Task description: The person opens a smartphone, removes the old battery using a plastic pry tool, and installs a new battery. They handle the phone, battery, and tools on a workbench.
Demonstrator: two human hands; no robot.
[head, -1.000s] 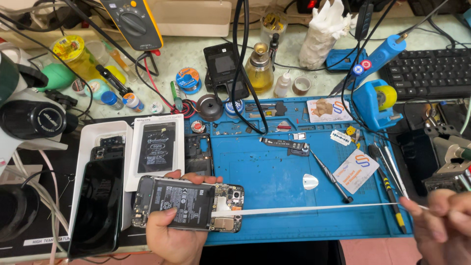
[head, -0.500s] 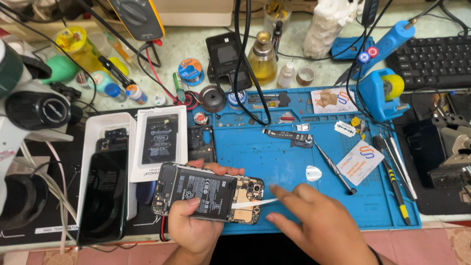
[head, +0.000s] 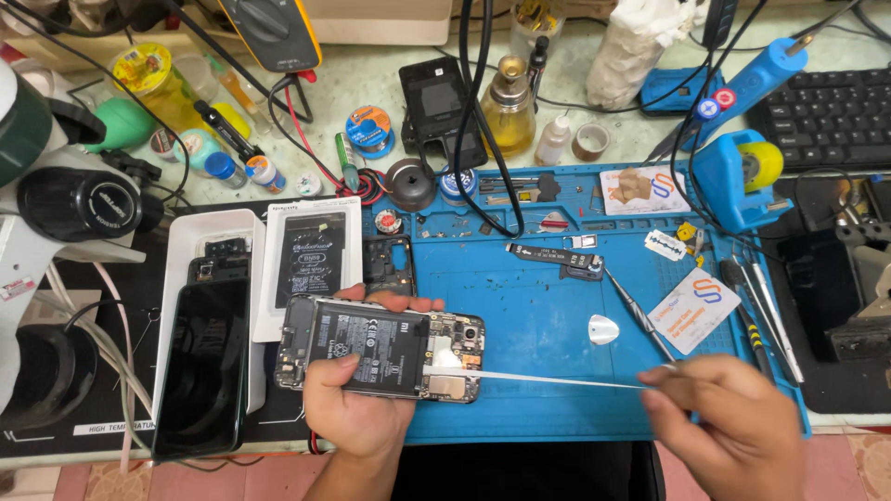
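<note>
White strip (head: 538, 378) is part-pulled from the battery (head: 369, 349); left hand (head: 357, 408) grips the phone (head: 380, 348), right hand (head: 729, 422) pinches the strip.

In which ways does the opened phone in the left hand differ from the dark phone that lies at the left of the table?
The opened phone is held in the left hand with its battery and circuit boards bare; the dark phone lies untouched on the table and shows only a smooth glossy face. A white strip, pinched by the right hand, stretches out from the opened phone; nothing is attached to the dark phone. Both are flat rectangles of similar size.
</note>
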